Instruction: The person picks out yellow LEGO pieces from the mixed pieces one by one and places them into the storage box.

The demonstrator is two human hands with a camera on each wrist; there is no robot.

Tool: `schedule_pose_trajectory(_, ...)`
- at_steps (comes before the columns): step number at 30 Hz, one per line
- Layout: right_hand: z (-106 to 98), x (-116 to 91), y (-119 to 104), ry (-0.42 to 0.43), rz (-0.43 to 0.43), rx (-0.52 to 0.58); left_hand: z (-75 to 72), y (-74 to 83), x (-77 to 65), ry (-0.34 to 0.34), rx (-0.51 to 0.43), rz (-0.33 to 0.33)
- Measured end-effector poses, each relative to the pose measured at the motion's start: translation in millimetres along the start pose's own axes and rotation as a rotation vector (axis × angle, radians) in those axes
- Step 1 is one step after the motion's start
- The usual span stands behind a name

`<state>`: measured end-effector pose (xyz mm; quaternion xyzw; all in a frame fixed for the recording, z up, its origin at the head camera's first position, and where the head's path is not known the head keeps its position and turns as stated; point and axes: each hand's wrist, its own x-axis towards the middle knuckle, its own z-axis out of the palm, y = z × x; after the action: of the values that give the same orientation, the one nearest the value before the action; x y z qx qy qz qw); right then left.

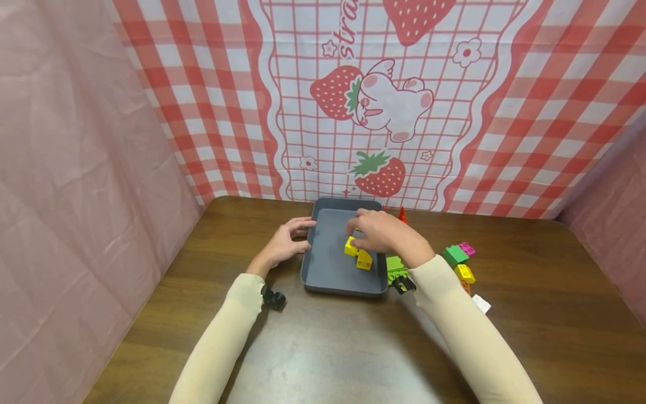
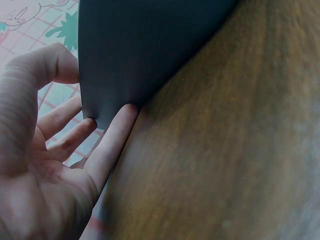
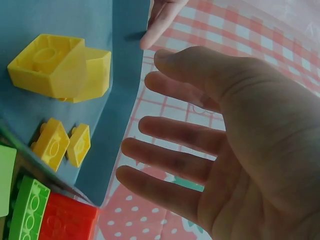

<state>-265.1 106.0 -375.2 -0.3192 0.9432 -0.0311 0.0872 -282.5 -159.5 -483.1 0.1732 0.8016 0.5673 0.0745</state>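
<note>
A dark grey rectangular tray (image 1: 328,275) lies on the wooden table. At its left side, my left hand (image 1: 282,247) touches the outer wall with its fingertips, thumb and fingers spread apart. My right hand (image 1: 375,230) hovers over the tray's right part. In the right wrist view its fingers (image 3: 170,155) are extended and hold nothing. Below it, several yellow toy building blocks (image 1: 364,261) lie inside the tray. There, a larger yellow block (image 3: 45,65) overlaps another yellow block (image 3: 100,75), and two smaller ones are close to the tray wall.
Right of the tray are a lime green block (image 1: 395,264) and a red block (image 3: 67,217). Farther right lie a green block (image 1: 456,255), a magenta block (image 1: 467,248), a yellow block (image 1: 465,274) and a white piece (image 1: 481,304). A strawberry-print curtain (image 1: 313,140) hangs behind the table.
</note>
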Motion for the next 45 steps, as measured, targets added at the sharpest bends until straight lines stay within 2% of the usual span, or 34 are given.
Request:
schedule_pose_trajectory(13,12.3,-14.5,6.1,0.124,-0.047,0.014,-1.0,-0.1,-0.6,0.001,0.002,0.009)
schedule_pose_trajectory(23,16.1,-31.2,15.9,0.164,0.008,0.067,-0.8,1.2,-0.1,-0.002,0.011,0.002)
schedule_pose_trajectory(36,24.5,-50.3,27.2,0.189,0.03,0.035,-1.0,0.2,-1.1,0.004,0.011,0.014)
schedule_pose_trajectory(45,25.5,-63.9,37.3,0.223,0.086,0.024,-1.0,-0.5,-0.3,-0.001,0.004,0.012)
